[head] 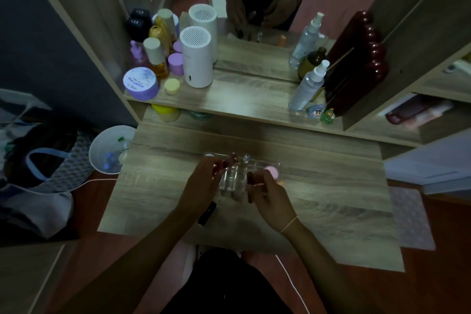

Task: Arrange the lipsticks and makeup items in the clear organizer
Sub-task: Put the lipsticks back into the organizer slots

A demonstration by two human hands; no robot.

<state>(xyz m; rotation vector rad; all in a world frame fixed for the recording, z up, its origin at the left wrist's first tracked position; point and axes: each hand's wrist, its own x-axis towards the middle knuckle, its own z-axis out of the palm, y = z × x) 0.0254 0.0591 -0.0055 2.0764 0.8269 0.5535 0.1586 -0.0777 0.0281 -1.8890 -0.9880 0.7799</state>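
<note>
While both hands worked over the wooden desk (318,186), the clear organizer (230,178) sat directly between them, its long axis running left to right across the desk and slightly away from the person. The left hand (201,181) was closed around a dark red lipstick (224,163), pinching it between fingers and thumb at the organizer's left end, just above the compartments there. The right hand (267,192) was likewise closed, gripping a slim dark tube (251,177) with a pinkish end, probably a lip gloss, though the dim light made that hard to confirm. It hovered at the organizer's near right edge, so either hand was close enough to drop its item in; the left seemed marginally nearer an open slot.

Inside the organizer, a small clear-capped bottle (246,159) stood upright near the middle, and a pink rounded sponge (271,170) rested at the right end, partly hidden by the right hand's fingers. Those two already took up space, so the free compartments appeared to lie toward the left and front.

A black tube (207,213) lay on the desk just below the left wrist, slanted, not yet sorted. The upper shelf (242,99) with its white cylindrical humidifier (196,57), spray bottle (307,86) and purple jar (140,83) stood well apart and obstructed nothing.
</note>
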